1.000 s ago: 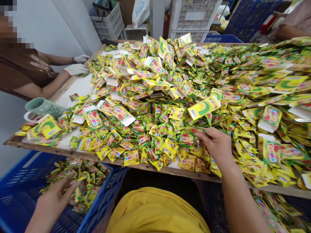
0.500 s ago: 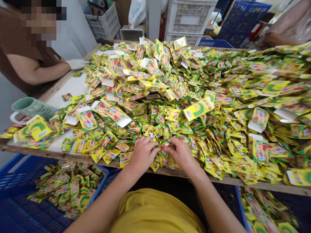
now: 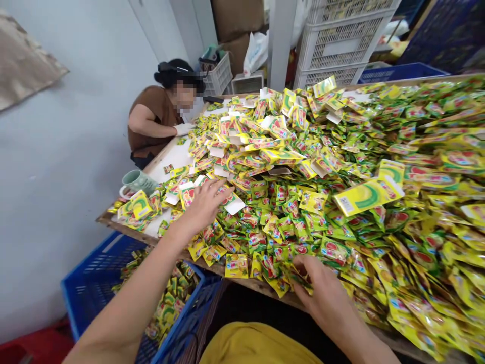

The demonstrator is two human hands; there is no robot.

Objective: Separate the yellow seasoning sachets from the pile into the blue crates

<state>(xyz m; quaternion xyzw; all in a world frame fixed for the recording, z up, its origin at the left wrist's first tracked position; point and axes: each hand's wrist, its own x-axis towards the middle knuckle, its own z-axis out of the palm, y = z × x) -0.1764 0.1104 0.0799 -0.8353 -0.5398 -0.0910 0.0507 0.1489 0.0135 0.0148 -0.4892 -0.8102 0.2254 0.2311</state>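
Note:
My left hand stretches forward over flattened-looking small cartons, its fingers spread and resting on or just above them. One carton with a white end flap lies under the fingertips; whether they grip it is hidden. Close to the table's front edge, my right hand curls its thumb and fingers around small shiny candy sachets. Their exact number is hidden by the hand. Around both hands spreads a thick heap of green and yellow sachets. A larger yellow carton lies on the heap beyond my right hand.
A green mug stands at the table's left corner beside a few cartons. Below, a blue crate holds filled cartons. Across the table, a person in a brown top wears a white glove. White crates are stacked behind.
My hands have come apart: the left has moved forward and left onto the cartons, while the right stays near the front edge with sachets. The view has swung left.

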